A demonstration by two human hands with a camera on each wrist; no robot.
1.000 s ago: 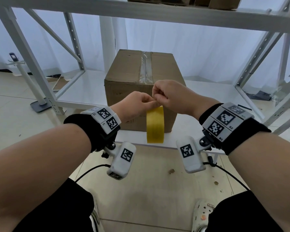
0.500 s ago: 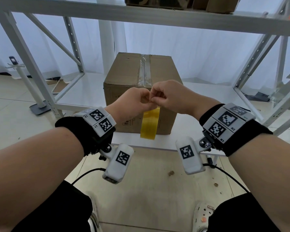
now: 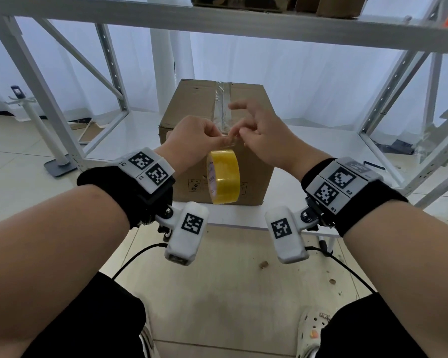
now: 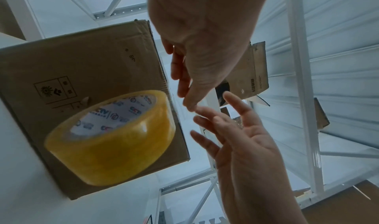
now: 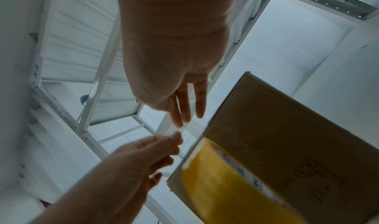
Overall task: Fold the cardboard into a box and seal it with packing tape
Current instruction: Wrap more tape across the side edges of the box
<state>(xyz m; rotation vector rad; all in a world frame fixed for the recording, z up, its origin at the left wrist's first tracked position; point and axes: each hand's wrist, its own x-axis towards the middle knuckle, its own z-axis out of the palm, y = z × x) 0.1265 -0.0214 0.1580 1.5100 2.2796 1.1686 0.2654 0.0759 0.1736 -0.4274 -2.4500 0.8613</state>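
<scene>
Letting go, the right hand (image 3: 264, 136) has spread its fingers wide. A moment ago it pinched too. Now only the left hand (image 3: 194, 140) pinches the tape end, and the yellow tape roll (image 3: 224, 177) dangles before the taped cardboard box (image 3: 192, 109) on the shelf (image 3: 321, 146), so tearing off looks unfinished.

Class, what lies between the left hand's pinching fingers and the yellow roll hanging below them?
A short clear strip of tape, from the left hand down to the roll; the head view shows it faintly.

"CCTV" logos ring the tape roll's (image 4: 110, 140) core; "L1" marks the left wristband (image 3: 150, 171), "R1", "R2" the right wristband (image 3: 339, 184).
</scene>
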